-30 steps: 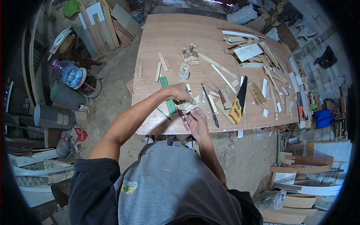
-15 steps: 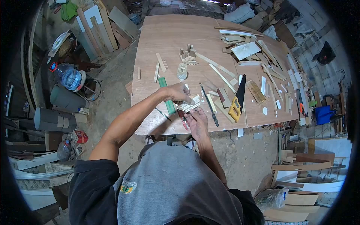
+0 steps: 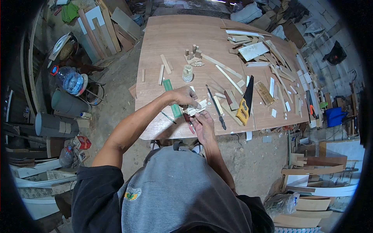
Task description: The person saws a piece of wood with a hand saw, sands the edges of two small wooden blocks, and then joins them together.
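In the middle of the frame, the left hand [image 3: 183, 95] grasped a small, pale, blocky piece of wood [image 3: 196, 108] from above, while the right hand [image 3: 204, 126] held its near edge between bent fingers. The piece seemed built of angular strips, though the fingers hid much of it. Just to its left lay a flat green bar [image 3: 176, 111], long and straight. Above stood a round, see-through jar [image 3: 187, 73]; to the right, a saw [image 3: 247, 97] with a dark tapering blade and yellow handle lay on the brown wooden table [image 3: 175, 35].
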Demonstrator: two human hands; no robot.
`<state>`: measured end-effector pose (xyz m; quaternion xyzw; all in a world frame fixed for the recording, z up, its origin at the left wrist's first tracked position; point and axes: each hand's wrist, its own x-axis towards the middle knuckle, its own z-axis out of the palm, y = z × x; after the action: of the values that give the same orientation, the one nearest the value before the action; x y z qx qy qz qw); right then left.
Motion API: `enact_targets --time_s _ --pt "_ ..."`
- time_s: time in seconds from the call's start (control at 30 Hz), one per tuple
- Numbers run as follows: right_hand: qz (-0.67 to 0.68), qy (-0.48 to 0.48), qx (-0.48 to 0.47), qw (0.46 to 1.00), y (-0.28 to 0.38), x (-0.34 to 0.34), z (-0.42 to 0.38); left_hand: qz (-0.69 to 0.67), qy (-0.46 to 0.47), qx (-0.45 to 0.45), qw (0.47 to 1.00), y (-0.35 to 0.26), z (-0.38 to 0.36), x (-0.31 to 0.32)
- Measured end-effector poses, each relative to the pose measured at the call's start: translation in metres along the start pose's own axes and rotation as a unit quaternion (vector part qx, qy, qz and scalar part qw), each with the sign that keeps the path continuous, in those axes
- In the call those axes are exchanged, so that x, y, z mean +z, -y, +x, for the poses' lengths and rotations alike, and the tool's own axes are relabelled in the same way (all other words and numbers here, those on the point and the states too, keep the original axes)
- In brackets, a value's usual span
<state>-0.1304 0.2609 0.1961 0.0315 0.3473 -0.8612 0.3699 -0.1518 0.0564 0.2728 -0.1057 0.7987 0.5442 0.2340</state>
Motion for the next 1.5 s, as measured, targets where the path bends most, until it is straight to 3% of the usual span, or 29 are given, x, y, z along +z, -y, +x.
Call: enact_targets --time_s 0.47,0.57,0.77,1.03,1.23,1.5 --pt "-0.016 -0.027 -0.028 0.999 0.007 0.013 -0.007 -0.009 0.037 0.035 0.999 -0.005 -0.003 0.001" --pt "-0.031 -0.031 -0.049 0.998 0.008 0.016 -0.007 0.004 0.003 0.042 0.999 0.001 0.000 0.002" --pt "-0.087 -0.074 -0.079 0.990 0.012 0.025 -0.010 -0.086 0.024 0.047 0.995 0.003 -0.003 0.000" --pt "-0.204 -0.053 -0.191 0.959 0.017 0.033 -0.013 -0.186 0.039 0.142 0.971 -0.003 -0.017 0.000" --pt "-0.232 -0.052 -0.236 0.942 0.020 0.041 -0.020 -0.185 0.036 0.188 0.964 -0.006 -0.027 0.001" --pt "-0.254 -0.039 -0.258 0.931 0.021 0.036 -0.023 -0.211 0.043 0.185 0.959 -0.019 -0.039 0.007"
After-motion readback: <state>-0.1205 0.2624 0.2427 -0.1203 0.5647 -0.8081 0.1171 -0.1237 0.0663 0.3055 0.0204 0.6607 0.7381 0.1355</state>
